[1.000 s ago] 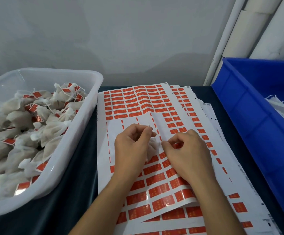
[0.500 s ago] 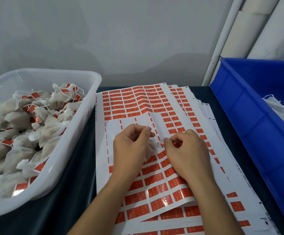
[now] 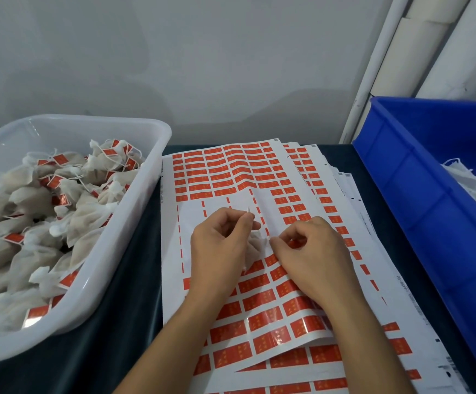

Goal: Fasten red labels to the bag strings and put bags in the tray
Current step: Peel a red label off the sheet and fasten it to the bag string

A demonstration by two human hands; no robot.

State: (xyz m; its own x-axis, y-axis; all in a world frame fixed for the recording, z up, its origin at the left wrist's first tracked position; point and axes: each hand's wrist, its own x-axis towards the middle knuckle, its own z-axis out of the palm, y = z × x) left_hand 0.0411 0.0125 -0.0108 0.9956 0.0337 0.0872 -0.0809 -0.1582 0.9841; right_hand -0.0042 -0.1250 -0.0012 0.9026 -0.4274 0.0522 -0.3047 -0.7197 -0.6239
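two hands – one bag

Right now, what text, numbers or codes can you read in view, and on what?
Red labels on the top sheet: small gold marks, too blurred to read.
Sheet margin at right: a vertical line of print, too small to read.
Sheet corner: a small square code, unreadable.
Nothing else bears text.

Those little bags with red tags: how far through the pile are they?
Done: the white tray is heaped with labelled bags. In hand: the left hand holds one bag and pinches its string, while the right hand pinches a red label over the label sheet. Left: unlabelled bags wait in the blue bin.
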